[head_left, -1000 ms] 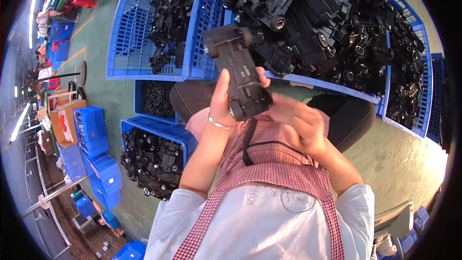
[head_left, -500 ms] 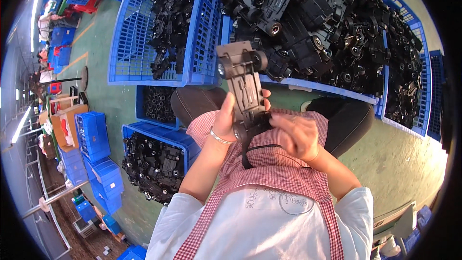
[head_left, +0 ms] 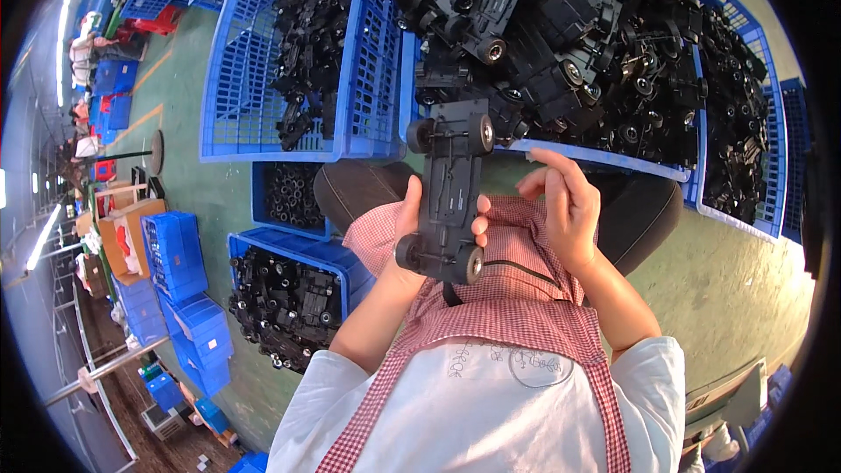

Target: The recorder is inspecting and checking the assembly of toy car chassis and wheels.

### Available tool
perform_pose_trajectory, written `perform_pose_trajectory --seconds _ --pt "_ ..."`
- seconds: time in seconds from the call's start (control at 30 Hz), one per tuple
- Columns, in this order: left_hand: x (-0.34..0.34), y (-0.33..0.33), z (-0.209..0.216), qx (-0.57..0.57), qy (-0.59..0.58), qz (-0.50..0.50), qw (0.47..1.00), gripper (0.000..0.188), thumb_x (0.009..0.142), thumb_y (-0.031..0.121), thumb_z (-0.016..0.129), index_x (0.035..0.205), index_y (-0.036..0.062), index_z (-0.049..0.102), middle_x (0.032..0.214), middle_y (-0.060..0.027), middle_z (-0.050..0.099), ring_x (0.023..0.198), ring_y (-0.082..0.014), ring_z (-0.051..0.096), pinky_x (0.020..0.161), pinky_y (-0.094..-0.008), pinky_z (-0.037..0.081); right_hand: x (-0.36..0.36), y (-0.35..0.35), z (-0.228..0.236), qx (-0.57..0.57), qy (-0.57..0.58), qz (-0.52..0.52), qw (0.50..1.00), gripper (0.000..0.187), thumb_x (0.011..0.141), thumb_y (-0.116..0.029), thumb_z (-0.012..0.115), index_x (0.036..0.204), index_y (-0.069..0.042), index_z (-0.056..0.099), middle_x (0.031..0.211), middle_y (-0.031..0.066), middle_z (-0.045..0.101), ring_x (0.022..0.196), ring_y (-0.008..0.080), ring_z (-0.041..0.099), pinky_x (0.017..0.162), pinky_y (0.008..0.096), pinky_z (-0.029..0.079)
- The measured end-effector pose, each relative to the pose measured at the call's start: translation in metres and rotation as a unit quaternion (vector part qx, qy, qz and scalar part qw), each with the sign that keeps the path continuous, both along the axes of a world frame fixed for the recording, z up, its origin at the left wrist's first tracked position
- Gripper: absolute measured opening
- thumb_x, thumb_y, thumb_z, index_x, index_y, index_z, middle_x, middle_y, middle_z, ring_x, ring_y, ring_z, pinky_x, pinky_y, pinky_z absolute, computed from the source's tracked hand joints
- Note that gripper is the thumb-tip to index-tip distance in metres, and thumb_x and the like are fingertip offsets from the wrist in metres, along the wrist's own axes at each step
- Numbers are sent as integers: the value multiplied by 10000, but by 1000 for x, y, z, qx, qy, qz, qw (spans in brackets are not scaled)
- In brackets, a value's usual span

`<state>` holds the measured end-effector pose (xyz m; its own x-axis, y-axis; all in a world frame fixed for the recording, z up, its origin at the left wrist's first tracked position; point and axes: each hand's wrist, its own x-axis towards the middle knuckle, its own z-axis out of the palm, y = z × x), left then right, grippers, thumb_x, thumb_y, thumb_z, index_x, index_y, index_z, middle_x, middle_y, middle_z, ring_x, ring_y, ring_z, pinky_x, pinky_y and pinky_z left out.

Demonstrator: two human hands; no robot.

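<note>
A black toy car chassis [head_left: 450,188] with wheels at both ends is held upright over my lap, its long flat side facing me. My left hand [head_left: 410,215] grips it around the lower half, thumb on one edge and fingertips showing at the other. To the right of the chassis, apart from it, my right hand [head_left: 568,210] hovers with the index finger stretched out and the others loosely bent. I see nothing in it. Just beyond the chassis a blue crate [head_left: 604,158] is heaped with similar black chassis [head_left: 561,13].
A tall blue crate [head_left: 372,79] with black parts stands at the far left. Beside my knee are a small bin [head_left: 263,197] of black wheels and a blue bin [head_left: 355,271] of black parts. Another filled crate [head_left: 771,166] stands at the right. Stacked blue bins [head_left: 175,250] stand further left.
The chassis has turned in my left hand, with a wheel now showing at each corner. My right hand has drawn away from its lower end and risen to the right, index finger extending.
</note>
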<state>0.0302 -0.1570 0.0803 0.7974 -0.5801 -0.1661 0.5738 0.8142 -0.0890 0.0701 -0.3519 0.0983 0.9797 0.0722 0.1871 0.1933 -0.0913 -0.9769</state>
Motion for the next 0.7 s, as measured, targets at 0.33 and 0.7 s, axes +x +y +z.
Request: perform_pose_trajectory --seconds 0.33,0.7 --pt "-10 -3 14 334 -108 -59 934 742 870 591 375 1278 -29 349 1142 -208 528 922 -287 604 797 -385 515 7 17 7 -103 16 49 993 481 803 -88 648 1231 -43 431 1018 96 440 857 162 526 734 256 475" --pt "-9 -13 32 444 -189 -57 874 734 877 544 425 1340 1 256 1174 -145 494 1040 -218 550 841 -335 489 -7 25 -7 111 125 17 986 352 924 -131 493 1252 -33 413 946 13 471 784 56 448 694 178 379"
